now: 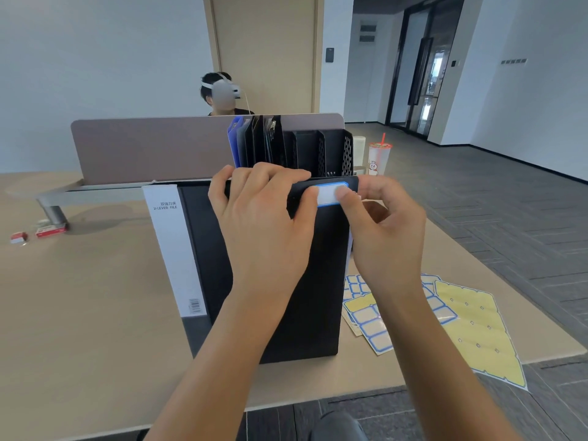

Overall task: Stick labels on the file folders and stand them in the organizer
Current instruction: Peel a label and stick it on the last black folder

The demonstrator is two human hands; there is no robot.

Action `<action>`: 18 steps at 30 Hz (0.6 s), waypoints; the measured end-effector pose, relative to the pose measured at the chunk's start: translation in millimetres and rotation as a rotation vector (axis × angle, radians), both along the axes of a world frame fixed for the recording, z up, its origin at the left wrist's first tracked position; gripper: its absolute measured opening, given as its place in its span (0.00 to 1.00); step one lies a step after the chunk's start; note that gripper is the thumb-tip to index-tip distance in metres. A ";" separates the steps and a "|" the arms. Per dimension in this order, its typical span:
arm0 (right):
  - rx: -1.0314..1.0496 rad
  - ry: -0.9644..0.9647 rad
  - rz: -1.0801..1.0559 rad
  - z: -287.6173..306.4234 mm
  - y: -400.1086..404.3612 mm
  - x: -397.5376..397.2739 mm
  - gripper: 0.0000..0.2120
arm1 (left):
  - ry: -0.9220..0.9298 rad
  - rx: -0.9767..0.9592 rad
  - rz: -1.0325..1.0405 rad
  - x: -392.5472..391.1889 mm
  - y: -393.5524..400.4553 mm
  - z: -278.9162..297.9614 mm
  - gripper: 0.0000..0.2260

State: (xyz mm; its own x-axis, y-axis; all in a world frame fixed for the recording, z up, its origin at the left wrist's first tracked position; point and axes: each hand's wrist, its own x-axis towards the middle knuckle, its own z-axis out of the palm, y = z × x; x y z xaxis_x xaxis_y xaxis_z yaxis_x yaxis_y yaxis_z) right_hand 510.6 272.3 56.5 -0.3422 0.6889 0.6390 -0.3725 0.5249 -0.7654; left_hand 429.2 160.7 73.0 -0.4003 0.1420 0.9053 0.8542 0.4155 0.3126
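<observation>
A black file folder (321, 281) stands tilted in front of me, over another black folder with a white paper strip (173, 249) lying on the desk. My left hand (264, 224) grips the folder's top edge, thumb on a blue-bordered white label (329, 195) near the top right corner. My right hand (381, 230) holds the folder's right edge, its thumb pressing the label's right end. Behind stands a black mesh organizer (334, 154) with a blue folder (234, 144) and dark folders in its left slots.
Label sheets, blue-bordered (369, 323) and yellow backing (477, 329), lie on the desk at right, near its edge. A drink cup with a straw (378, 157) stands right of the organizer. A partition panel (152, 148) runs behind; a person wearing a headset (222, 93) sits beyond it. Small red boxes (51, 231) lie far left.
</observation>
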 end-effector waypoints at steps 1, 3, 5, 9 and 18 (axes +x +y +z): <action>0.008 -0.001 0.007 0.2 -0.1 0.7 0.01 | -0.008 0.015 -0.008 0.8 -0.6 0.9 0.07; 0.017 0.009 0.013 -1.0 0.3 2.1 0.02 | -0.025 0.034 -0.029 2.3 -1.4 2.9 0.06; 0.025 0.022 0.028 -2.0 -0.3 4.9 0.07 | -0.033 0.029 -0.046 3.5 -3.0 3.7 0.06; 0.034 0.025 0.033 -3.9 -1.7 7.4 0.04 | -0.028 -0.065 -0.037 3.6 -9.5 2.7 0.11; 0.042 0.037 0.049 -8.9 -5.4 7.4 0.06 | -0.017 -0.049 0.018 11.1 -9.7 2.6 0.10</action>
State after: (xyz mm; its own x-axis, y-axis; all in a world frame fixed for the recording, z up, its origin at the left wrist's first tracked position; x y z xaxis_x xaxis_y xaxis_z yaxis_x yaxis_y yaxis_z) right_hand 517.9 266.9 47.6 -0.3509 0.6442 0.6796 -0.4260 0.5365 -0.7285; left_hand 440.3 151.1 75.7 -0.4183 0.1784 0.8906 0.8414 0.4455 0.3059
